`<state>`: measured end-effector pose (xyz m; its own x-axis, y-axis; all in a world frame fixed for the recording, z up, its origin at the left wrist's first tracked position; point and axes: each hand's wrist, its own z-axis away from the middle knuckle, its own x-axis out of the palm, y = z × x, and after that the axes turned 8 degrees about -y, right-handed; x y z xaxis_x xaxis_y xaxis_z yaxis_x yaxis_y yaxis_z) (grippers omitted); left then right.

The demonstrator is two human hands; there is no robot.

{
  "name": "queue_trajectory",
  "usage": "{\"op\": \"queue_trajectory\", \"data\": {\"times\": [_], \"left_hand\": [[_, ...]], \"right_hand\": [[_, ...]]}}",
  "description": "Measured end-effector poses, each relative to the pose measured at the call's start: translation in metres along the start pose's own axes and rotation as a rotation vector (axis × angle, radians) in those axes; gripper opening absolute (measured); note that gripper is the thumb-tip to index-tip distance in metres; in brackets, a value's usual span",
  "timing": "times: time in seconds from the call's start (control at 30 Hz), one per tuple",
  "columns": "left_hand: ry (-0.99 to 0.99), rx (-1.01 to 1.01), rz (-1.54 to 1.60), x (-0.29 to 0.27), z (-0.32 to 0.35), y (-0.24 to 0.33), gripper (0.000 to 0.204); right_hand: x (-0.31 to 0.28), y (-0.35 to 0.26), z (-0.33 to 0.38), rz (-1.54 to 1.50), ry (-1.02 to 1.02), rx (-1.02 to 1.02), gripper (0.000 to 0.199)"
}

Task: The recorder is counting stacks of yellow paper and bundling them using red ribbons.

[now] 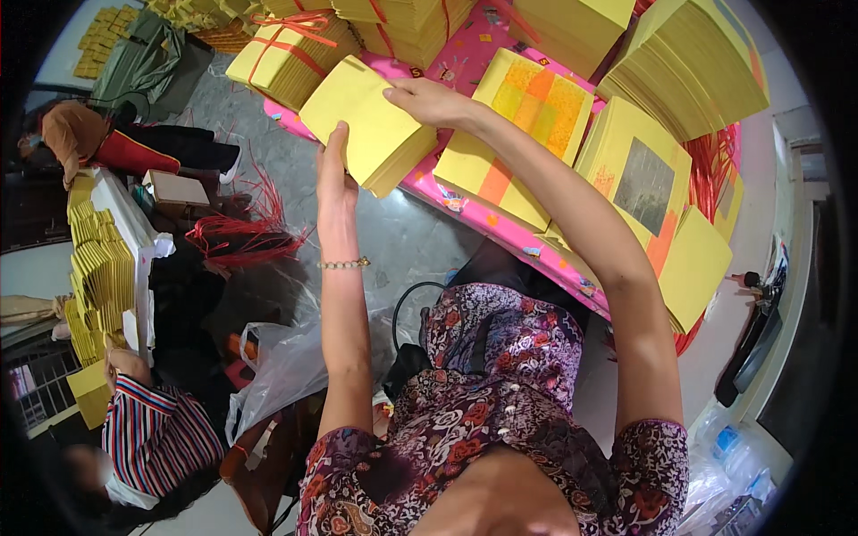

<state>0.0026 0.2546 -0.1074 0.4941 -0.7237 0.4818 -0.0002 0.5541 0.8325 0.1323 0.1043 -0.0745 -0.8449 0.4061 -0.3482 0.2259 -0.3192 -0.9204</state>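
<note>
A thick stack of yellow paper [365, 116] is held between my two hands at the left end of the pink-covered table [487, 214]. My left hand [334, 170] grips its near left corner, thumb on the top sheet and the other fingers hidden beneath. Across the far right side lies my right hand [427, 101], its thumb on top and its fingers partly out of sight. Just right of the held stack sits a yellow paper stack with an orange strip and patterned top [538, 100]. Behind it stands a yellow bundle tied with red string [290, 55].
More yellow stacks, one with a grey square [645, 185], crowd the table's right side. Red strings [712, 174] hang behind them. At left, a person in a striped shirt [156, 433] handles yellow paper at another table. A clear plastic bag [277, 371] lies beside my left arm.
</note>
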Motion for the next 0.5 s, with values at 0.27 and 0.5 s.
{"op": "queue_trajectory", "data": {"times": [0.27,0.5], "left_hand": [[-0.009,-0.101,-0.066,0.001,0.014,0.017,0.051],[-0.042,-0.077,-0.203,-0.007,0.010,0.015,0.057]], "right_hand": [[0.014,-0.017,0.014,-0.029,-0.006,0.041,0.051],[0.015,-0.016,0.013,-0.075,-0.018,0.063,0.056]]}}
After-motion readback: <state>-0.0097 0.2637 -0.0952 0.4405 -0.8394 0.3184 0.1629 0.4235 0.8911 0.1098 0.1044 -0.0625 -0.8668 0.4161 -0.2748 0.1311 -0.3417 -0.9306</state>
